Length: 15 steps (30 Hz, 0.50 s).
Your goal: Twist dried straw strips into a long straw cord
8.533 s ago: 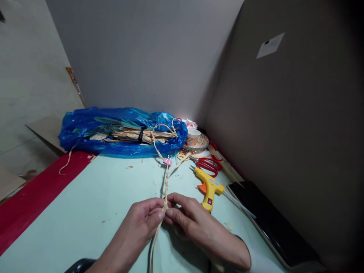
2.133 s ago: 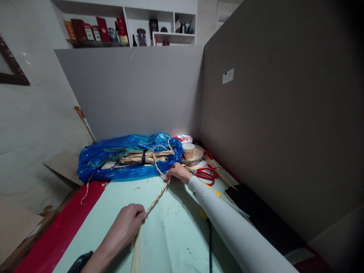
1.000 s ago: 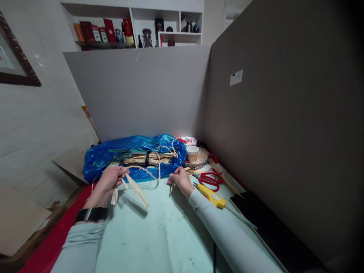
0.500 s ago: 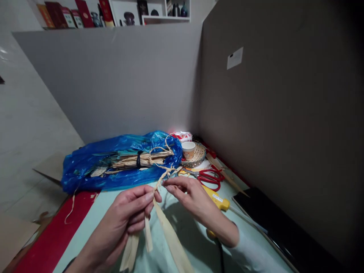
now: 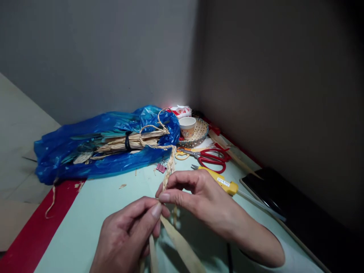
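A braided cord of dry, pale husk strips (image 5: 170, 163) runs up from my fingers towards the blue bag. My left hand (image 5: 133, 231) pinches the lower end of the braid between thumb and index finger. Just above it, my right hand (image 5: 196, 193) grips the braid too, thumb and fingertips closed on it. Below the hands hang loose flat strips (image 5: 182, 242), a wide one to the right and narrower ones under my left hand. The exact crossing of the strips is hidden by my fingertips.
A blue plastic bag (image 5: 68, 132) holds a tied bundle of dry husks (image 5: 116, 146). Around the right side lie red-handled scissors (image 5: 213, 159), a yellow glue gun (image 5: 224, 184), a pink binder clip (image 5: 162, 167), a woven tray (image 5: 201, 132) with a paper cup (image 5: 187, 128), and a black flat panel (image 5: 284, 201).
My right hand has closed onto the braid right by my left fingertips; before, its fingers lay higher along the cord. The view has tilted down and closer to the table.
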{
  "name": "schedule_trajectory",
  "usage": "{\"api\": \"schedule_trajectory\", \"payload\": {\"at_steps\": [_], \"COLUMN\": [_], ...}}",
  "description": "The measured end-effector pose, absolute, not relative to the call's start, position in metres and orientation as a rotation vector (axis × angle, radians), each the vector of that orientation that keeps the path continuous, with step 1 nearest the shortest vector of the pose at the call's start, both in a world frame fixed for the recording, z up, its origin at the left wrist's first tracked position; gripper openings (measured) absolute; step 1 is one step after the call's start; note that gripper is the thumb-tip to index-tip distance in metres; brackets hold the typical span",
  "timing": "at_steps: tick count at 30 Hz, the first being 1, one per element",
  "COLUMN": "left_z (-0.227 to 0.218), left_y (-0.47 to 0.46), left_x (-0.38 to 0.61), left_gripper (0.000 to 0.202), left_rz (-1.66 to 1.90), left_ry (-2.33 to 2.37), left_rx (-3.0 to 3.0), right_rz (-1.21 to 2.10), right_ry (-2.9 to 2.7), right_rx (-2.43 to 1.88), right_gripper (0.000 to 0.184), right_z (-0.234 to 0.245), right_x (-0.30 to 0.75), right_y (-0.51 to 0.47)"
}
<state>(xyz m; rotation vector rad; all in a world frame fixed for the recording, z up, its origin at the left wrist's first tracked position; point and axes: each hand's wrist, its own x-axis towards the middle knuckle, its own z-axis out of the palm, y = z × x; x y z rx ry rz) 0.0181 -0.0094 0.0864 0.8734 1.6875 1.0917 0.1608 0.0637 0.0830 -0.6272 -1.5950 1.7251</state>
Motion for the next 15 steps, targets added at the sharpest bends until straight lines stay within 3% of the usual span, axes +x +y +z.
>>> {"api": "schedule_trajectory", "payload": {"at_steps": [6, 15], "left_z": [0.083, 0.07], "left_y": [-0.003, -0.001], "left_x": [0.02, 0.009], "left_gripper": [0.033, 0.03], "left_rz": [1.024, 1.046], "left_ry": [1.59, 1.59], "left_rx": [0.76, 0.999], "right_rz": [1.59, 1.844], "right_ry": [-1.656, -1.47], "right_rx": [-0.689, -0.602], "right_gripper": [0.02, 0.016], "right_z": [0.077, 0.071], "right_x": [0.162, 0.161], "right_y": [0.068, 0.071]}}
